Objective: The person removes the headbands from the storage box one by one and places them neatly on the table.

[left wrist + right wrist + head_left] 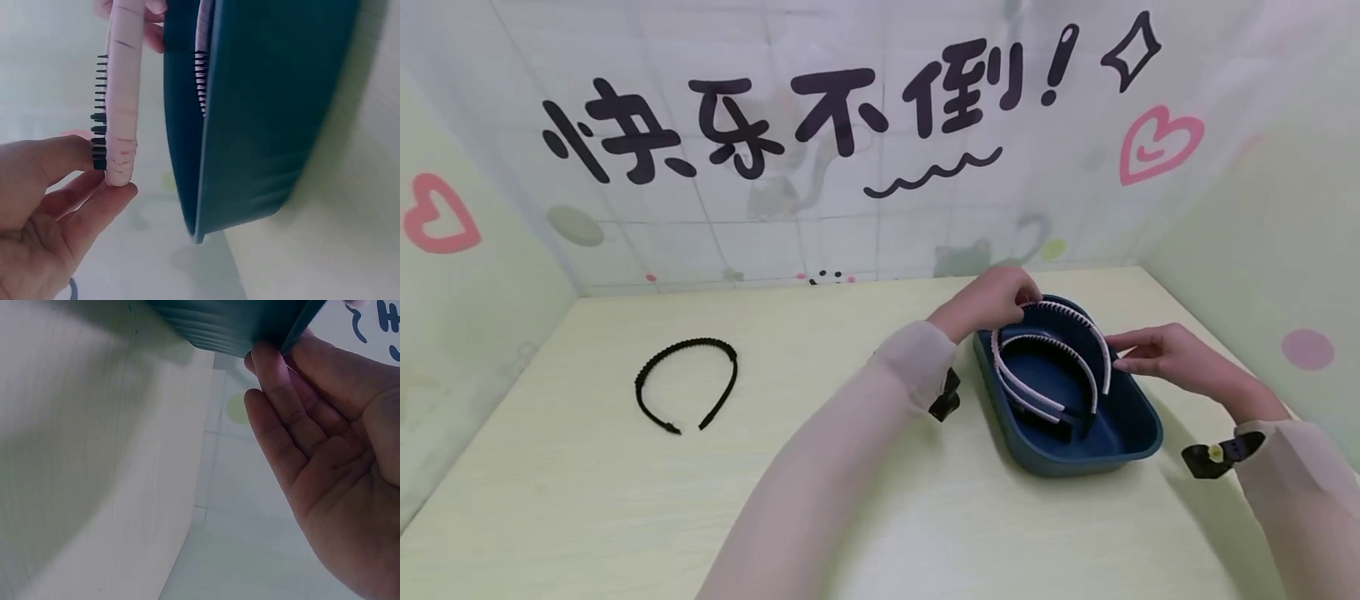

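Observation:
My left hand [988, 298] pinches a pale pink headband [123, 94] with black comb teeth between thumb and fingers. That headband is held up over a dark blue plastic basin [1048, 468], its arc spanning the basin's far half. Inside the basin lies another pale headband [1091, 379] with dark teeth; its lower parts overlap the held one in the head view. At the basin's right side, my right hand [1172, 360] grips the rim, its fingers [275, 375] against the outer wall. A black headband [703, 342] lies apart on the left of the table.
The pale wooden table [587, 500] is enclosed by a printed back curtain [820, 208] and side curtains. The basin stands near the right side of the table. Both wrists wear black straps with small devices [1213, 456].

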Action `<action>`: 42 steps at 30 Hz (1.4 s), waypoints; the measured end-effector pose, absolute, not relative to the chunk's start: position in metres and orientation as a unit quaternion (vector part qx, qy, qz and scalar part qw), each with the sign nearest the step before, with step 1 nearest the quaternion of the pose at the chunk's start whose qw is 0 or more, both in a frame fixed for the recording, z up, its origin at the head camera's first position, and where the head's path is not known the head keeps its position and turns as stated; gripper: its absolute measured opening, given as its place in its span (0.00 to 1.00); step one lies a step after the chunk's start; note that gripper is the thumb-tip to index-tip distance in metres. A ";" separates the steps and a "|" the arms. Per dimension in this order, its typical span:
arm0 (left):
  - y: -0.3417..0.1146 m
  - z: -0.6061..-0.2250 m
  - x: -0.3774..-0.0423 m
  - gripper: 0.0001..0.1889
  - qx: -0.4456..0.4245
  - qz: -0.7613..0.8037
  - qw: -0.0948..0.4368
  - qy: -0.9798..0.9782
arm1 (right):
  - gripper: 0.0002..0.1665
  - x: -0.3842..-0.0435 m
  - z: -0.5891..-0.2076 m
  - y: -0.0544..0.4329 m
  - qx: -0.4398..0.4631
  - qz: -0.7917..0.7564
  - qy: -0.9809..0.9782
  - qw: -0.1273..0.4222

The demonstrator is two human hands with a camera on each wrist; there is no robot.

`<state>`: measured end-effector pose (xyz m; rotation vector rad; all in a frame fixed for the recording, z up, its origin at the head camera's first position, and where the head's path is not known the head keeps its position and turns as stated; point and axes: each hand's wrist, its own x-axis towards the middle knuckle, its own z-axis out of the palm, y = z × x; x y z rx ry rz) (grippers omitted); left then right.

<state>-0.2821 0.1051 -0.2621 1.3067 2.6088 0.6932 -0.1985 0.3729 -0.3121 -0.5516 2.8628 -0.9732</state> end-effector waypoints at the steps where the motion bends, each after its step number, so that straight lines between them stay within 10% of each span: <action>1: 0.102 -0.260 -0.281 0.18 0.434 0.235 0.068 0.867 | 0.23 -0.199 -0.312 0.373 -0.182 -0.315 0.931 0.033; 42: -0.038 -0.257 -0.269 0.18 0.408 0.257 0.061 0.874 | 0.22 -0.196 -0.316 0.374 -0.181 -0.299 0.937 0.021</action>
